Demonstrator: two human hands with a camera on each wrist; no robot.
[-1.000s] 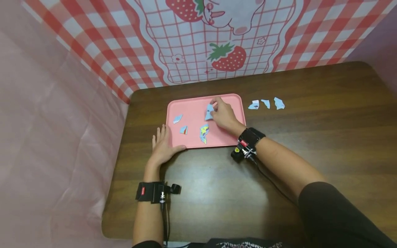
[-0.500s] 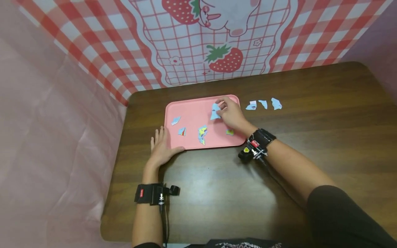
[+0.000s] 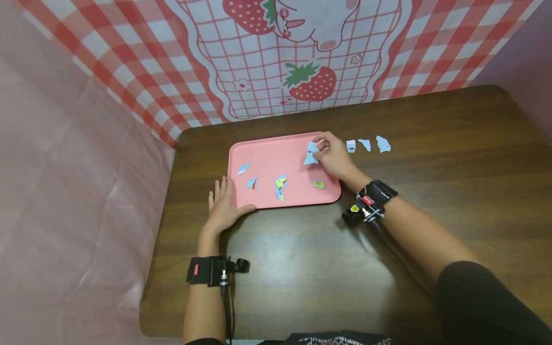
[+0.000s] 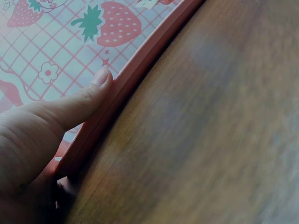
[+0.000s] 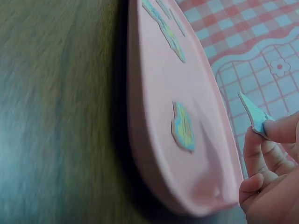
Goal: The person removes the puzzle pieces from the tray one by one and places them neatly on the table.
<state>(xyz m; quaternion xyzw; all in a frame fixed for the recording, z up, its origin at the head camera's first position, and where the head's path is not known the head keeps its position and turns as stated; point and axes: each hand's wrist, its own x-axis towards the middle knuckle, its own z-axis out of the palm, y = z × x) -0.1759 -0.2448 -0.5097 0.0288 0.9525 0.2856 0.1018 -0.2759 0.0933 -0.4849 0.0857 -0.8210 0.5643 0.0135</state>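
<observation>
A light blue, irregular puzzle piece [image 3: 310, 155] is pinched between the thumb and fingers of my right hand [image 3: 336, 157]. It is held above the right part of the pink tray [image 3: 267, 155], tilted and clear of the surface in the right wrist view. My left hand [image 3: 224, 207] rests at the tray's front left corner, fingers spread along the left side and thumb lying on the front rim. On the tray lie a yellow-green piece [image 3: 318, 184], a longer yellow and blue piece [image 3: 280, 187], a blue and red piece [image 3: 252, 183] and a pale blue piece [image 3: 243, 168].
Right of the tray, on the wooden table [image 3: 280, 268], lie a white and blue piece [image 3: 351, 146], a narrow blue piece [image 3: 365, 144] and a larger blue piece [image 3: 383, 143]. A strawberry-patterned checked cloth [image 3: 241, 57] hangs behind the table, and a pink curtain [image 3: 73, 191] hangs at left.
My right hand has moved to the right over the tray with the blue piece, uncovering the yellow-green piece. My left hand has stayed at the tray corner.
</observation>
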